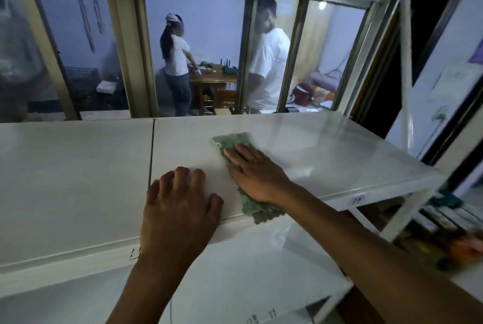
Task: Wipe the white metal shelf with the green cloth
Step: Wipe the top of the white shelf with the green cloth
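Right hand (257, 176) flat, fingers spread, pressing green cloth (235, 143) near shelf (339, 151) front edge; cloth overhangs, may slip off. Left hand (180, 203) released, bracing.

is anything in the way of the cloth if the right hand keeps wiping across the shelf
Nothing visible blocks it. The right hand lies flat on the green cloth on the white metal shelf, which is bare to the right and back. The only thing nearby is the left hand, resting on the shelf just left of the cloth.
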